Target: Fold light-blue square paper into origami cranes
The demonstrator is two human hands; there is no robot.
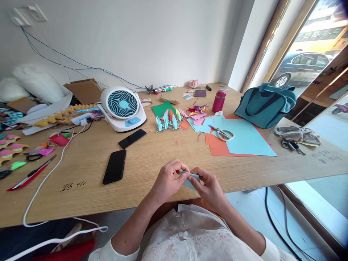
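A small piece of light-blue paper [189, 184] is pinched between both hands near the table's front edge. My left hand [172, 178] grips its upper left part with thumb and forefinger. From the other side, my right hand [208, 184] holds it the same way, and the fingertips of both hands nearly meet. The fingers hide much of the paper, so its folds are hard to make out. Beyond the hands stand several folded light-blue paper figures [166, 124]. Scissors [225, 135] lie on large light-blue sheets [247, 136], with orange sheets [217, 148] underneath.
Two black phones [114, 166] and a white fan [123, 108] are left of the hands. A pink bottle [219, 100], a teal bag [266, 105] and keys [293, 146] are to the right. A white cable [58, 163] crosses the left side, near a red-handled knife [31, 174].
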